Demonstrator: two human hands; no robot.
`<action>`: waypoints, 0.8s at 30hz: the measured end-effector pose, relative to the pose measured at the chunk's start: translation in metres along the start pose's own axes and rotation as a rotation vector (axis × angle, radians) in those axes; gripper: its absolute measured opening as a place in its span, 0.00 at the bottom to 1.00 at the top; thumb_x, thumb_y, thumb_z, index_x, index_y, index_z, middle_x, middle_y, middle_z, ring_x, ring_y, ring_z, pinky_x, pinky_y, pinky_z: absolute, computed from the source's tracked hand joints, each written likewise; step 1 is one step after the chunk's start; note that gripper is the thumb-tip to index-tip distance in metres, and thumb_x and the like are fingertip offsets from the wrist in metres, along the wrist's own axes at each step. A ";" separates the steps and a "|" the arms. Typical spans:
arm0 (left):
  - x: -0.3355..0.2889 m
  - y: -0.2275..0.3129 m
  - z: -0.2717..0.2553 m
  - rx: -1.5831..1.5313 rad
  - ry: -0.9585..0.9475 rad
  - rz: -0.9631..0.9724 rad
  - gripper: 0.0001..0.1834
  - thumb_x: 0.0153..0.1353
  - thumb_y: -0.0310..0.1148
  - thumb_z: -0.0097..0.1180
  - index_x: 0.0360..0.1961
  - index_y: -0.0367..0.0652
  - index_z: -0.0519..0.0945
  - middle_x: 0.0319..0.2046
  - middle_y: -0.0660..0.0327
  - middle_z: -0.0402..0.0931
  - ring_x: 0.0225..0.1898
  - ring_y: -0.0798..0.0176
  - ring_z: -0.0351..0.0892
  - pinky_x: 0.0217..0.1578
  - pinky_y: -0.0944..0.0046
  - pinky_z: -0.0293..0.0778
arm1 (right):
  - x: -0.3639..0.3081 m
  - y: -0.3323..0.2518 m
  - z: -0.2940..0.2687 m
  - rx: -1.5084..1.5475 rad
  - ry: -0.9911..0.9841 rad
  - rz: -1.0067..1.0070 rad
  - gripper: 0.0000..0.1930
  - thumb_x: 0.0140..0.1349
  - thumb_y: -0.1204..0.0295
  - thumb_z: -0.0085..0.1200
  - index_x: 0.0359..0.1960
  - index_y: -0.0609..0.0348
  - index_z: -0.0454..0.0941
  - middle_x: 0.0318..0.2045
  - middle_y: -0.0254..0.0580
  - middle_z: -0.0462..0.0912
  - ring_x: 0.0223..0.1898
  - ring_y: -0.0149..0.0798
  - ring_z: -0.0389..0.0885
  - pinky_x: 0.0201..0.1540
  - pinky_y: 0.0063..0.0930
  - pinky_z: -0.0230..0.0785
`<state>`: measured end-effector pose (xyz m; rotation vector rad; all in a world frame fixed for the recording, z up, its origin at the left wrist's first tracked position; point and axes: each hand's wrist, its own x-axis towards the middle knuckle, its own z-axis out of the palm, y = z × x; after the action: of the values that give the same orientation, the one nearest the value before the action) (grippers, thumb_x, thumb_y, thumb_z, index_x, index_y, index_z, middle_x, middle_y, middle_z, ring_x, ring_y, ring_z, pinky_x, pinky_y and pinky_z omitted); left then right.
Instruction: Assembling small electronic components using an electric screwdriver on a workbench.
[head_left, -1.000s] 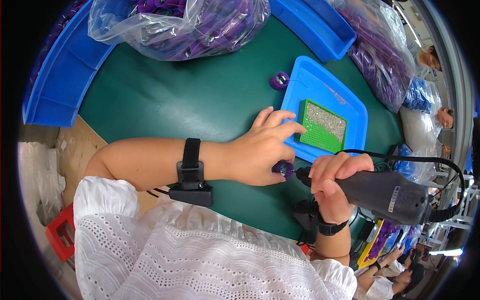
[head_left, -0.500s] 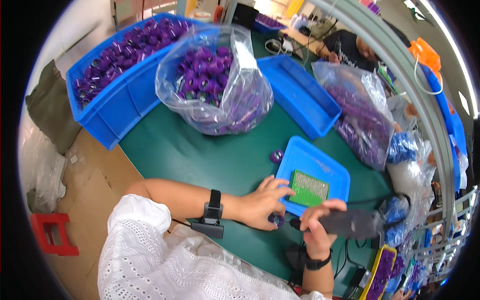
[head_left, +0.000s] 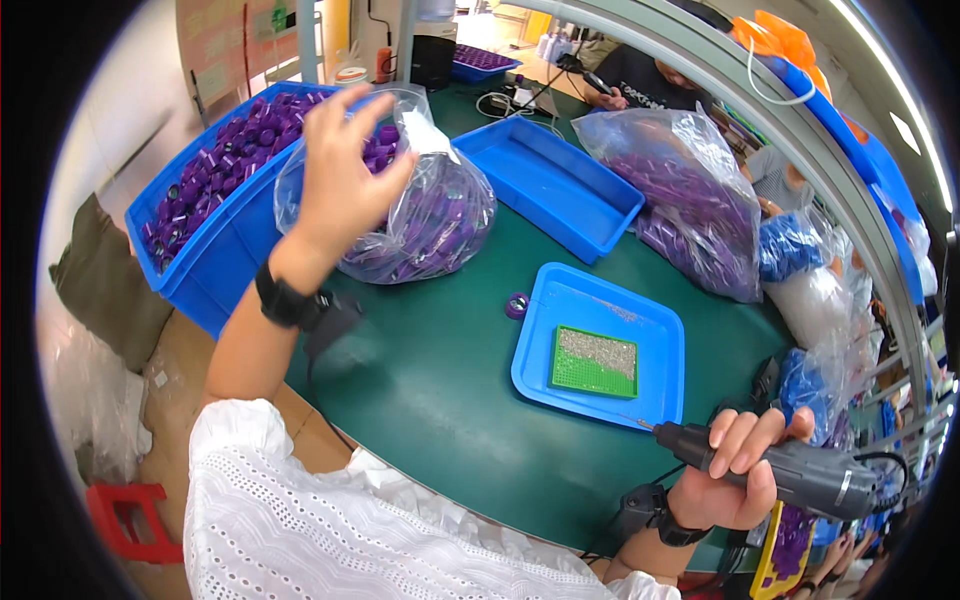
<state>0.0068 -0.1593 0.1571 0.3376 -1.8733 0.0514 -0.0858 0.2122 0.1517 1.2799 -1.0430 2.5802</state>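
Observation:
My left hand [head_left: 345, 185] is raised over the clear plastic bag [head_left: 440, 225] of purple cup-shaped parts, fingers spread and no part visible in them. In my right hand [head_left: 735, 480] is a black electric screwdriver [head_left: 825, 478], its thin bit pointing left toward the near edge of the shallow blue tray [head_left: 530, 365]. Inside that tray lies a green gridded plate [head_left: 594, 380], with many tiny silvery pieces, likely screws, over its upper part. One purple cup-shaped part [head_left: 517, 305] sits on the table just left of the tray.
Behind the bag stands a deep blue bin [head_left: 235, 250] full of purple parts. A long blue tray [head_left: 545, 190] and another filled bag [head_left: 690, 190] are farther back. A grey metal frame [head_left: 800, 150] arches across the right. Another person [head_left: 650, 85] sits beyond the table.
My left hand has left the purple part it held near the screwdriver and swung up and left over the bag. My right hand has moved right and down with the screwdriver.

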 end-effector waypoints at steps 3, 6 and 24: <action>-0.039 0.056 0.021 -0.493 -0.383 0.177 0.18 0.43 0.25 0.57 0.40 0.36 0.76 0.39 0.52 0.75 0.40 0.51 0.74 0.44 0.57 0.71 | -0.001 0.001 -0.002 0.005 0.016 0.033 0.27 0.49 0.77 0.50 0.53 0.62 0.57 0.20 0.39 0.71 0.17 0.34 0.72 0.31 0.30 0.66; -0.093 0.075 0.061 -0.456 -0.879 -0.045 0.24 0.43 0.30 0.63 0.44 0.35 0.76 0.34 0.52 0.71 0.35 0.52 0.74 0.37 0.59 0.72 | -0.001 0.005 -0.004 0.001 -0.032 0.077 0.28 0.50 0.76 0.50 0.54 0.63 0.57 0.20 0.39 0.71 0.17 0.34 0.72 0.30 0.31 0.66; -0.154 0.129 0.021 -0.883 -0.977 0.164 0.14 0.38 0.34 0.68 0.27 0.44 0.78 0.43 0.57 0.67 0.47 0.49 0.63 0.46 0.53 0.63 | 0.019 0.113 -0.037 -0.109 -0.070 0.367 0.14 0.53 0.80 0.49 0.40 0.58 0.61 0.24 0.42 0.70 0.19 0.33 0.71 0.26 0.26 0.69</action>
<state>-0.0021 -0.0085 0.0233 -0.5028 -2.6257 -0.9547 -0.1624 0.1438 0.0895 1.2623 -1.5385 2.6949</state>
